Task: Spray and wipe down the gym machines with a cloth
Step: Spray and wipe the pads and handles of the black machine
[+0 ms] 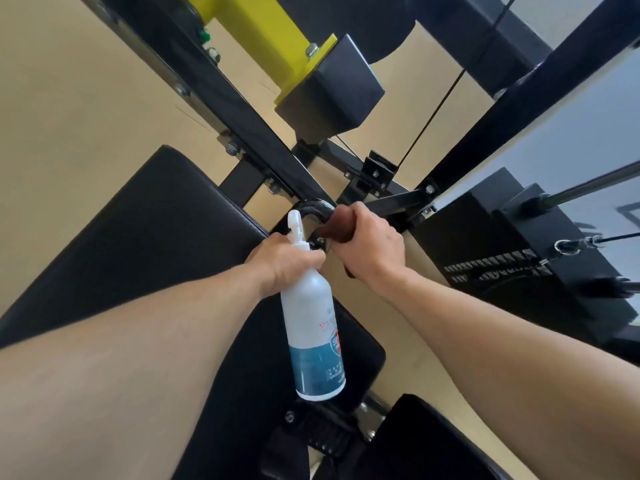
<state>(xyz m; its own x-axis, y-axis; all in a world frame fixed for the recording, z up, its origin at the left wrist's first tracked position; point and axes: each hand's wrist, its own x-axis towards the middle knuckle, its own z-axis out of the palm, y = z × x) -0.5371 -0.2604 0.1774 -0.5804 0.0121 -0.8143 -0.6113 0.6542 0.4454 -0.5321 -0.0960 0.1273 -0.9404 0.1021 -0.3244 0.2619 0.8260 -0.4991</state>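
A: What is the left hand [282,259] doing?

B: Its fingers are curled round the neck of the spray bottle [313,327], just under the white nozzle. The bottle hangs base toward the camera, over the black seat pad [114,244].

A: And the right hand [372,244]?

B: It grips a reddish-brown cloth [337,228], bunched in the fist and pressed against the curved black handle [317,207], just right of the bottle's nozzle.

A: How does the bottle look?

B: White plastic, translucent toward the top, with a blue band of label round the lower half and a small shield mark. The print is too blurred to read.

A: And the cloth?

B: Mostly hidden by the fingers; a fold shows above the knuckles and a corner shows below the wrist.

A: Count things for me.

B: One bottle, one cloth, two hands. Beyond the bottle there is one yellow bracket [263,39] with a black block at its end, and black frame bars [221,98] crossing over a tan floor. Right of the bottle stands one weight stack [498,268], with two chrome rods [588,187] running into it.
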